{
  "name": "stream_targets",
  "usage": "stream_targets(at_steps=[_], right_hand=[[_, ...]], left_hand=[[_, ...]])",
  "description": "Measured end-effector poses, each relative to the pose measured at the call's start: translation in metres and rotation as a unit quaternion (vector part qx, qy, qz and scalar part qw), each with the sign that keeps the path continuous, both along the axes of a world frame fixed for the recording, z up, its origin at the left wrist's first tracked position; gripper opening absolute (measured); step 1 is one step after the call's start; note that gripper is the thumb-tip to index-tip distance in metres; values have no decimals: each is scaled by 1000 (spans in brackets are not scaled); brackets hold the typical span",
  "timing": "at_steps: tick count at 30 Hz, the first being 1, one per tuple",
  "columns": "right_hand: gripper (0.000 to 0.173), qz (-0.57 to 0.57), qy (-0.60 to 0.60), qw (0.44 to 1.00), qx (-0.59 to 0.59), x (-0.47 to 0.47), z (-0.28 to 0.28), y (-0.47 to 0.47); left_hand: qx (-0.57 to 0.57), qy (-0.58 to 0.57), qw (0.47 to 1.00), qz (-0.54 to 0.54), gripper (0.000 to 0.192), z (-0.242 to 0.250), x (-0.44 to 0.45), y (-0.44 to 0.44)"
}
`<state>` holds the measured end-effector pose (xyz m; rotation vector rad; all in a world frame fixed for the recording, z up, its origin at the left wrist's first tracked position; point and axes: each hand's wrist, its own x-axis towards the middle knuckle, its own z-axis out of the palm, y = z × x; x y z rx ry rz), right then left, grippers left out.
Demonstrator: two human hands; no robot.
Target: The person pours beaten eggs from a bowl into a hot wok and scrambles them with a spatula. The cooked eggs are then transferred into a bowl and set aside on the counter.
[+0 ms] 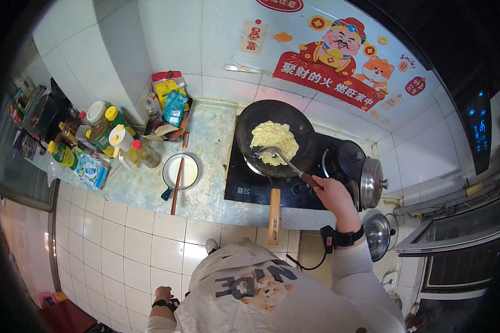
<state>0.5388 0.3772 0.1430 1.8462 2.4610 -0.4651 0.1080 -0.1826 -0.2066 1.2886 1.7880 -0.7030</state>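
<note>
My right hand (331, 194) grips the brown handle of a metal cooking spatula (289, 162). The tool's head rests at the lower left of yellow scrambled egg (280, 139) in a black wok (254, 116). The wok stands on the left burner of a black gas stove (250, 187), its wooden handle (274, 216) pointing towards me. My left hand (163, 292) hangs low at my side, away from the counter; its fingers look curled, but how far is unclear. A white bowl (190, 164) with a dark handle stands left of the stove, with brown chopsticks (177, 183) across it.
Several seasoning bottles (62, 153) and a packet of wipes (91, 170) crowd the counter's left part. Behind the bowl, a box holds bags (175, 108). Right of the wok are a black lidded pot (350, 155), a steel pot (371, 183) and a steel lid or basin (377, 235).
</note>
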Motion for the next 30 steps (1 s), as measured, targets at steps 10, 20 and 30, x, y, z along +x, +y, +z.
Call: stream_targets(at_steps=[10,20,30], right_hand=[[34,36,33,998,50,29,47,-32],[37,-14,165,984,66,-3,-24,10],[36,20,154,986,57,-23,-15,4]], left_hand=[[-59,19,998,-27,22,15,0,16],[-26,2,997,69,22,11,-18,22],[-8,-22,996,-84,21,16,-13,13]])
